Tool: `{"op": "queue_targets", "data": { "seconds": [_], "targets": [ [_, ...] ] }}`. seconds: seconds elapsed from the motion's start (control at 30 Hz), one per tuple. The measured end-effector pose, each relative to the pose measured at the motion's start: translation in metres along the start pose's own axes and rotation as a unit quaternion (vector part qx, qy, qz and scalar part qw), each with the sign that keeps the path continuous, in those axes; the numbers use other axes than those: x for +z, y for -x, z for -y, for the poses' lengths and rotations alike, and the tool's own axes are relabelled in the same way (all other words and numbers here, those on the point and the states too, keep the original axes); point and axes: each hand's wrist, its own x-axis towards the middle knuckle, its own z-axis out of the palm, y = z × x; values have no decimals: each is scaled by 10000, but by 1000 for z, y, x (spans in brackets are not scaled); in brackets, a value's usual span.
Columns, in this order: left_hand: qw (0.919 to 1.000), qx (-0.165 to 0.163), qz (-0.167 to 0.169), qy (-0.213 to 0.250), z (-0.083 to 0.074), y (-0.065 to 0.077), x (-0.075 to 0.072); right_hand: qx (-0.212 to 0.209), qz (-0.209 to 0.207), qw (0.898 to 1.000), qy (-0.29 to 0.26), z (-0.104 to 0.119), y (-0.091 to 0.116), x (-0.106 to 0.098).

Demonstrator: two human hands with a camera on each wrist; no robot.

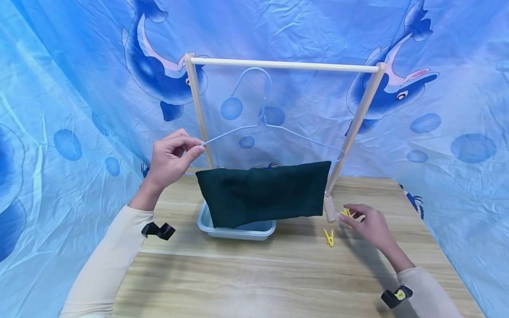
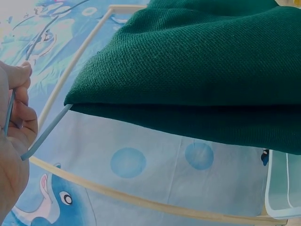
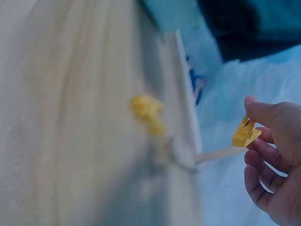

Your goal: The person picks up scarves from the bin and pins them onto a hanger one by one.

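Observation:
My left hand [image 1: 172, 157] grips the left shoulder of a pale blue wire hanger [image 1: 232, 131], holding it up in front of a wooden rack. A dark green cloth [image 1: 264, 192] is draped over the hanger's lower bar, and the bar's end comes out of the fold in the left wrist view. Between thumb and fingertips, my right hand [image 1: 370, 225] pinches a yellow clothespin [image 3: 245, 133], just above the table at the right. A second yellow clothespin [image 1: 328, 237] lies on the table to the left of that hand.
Behind the cloth stands the rack, with a pale top rail [image 1: 284, 65] and wooden posts. A light blue plastic basin [image 1: 238, 234] sits on the wooden table [image 1: 246, 278] beneath the cloth, partly hidden by it. Blue dolphin-print sheeting [image 1: 310, 26] surrounds the table.

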Motion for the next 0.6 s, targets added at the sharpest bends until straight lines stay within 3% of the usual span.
{"op": "queue_targets", "data": {
  "seconds": [0.2, 0.6],
  "targets": [
    [10000, -50, -30, -59, -1, -1, 1, -401, -293, 9988, -44, 34, -11, -22],
    [10000, 21, -63, -39, 2, 0, 4, -1402, -300, 9896, -128, 92, -35, -55]
  ]
}}
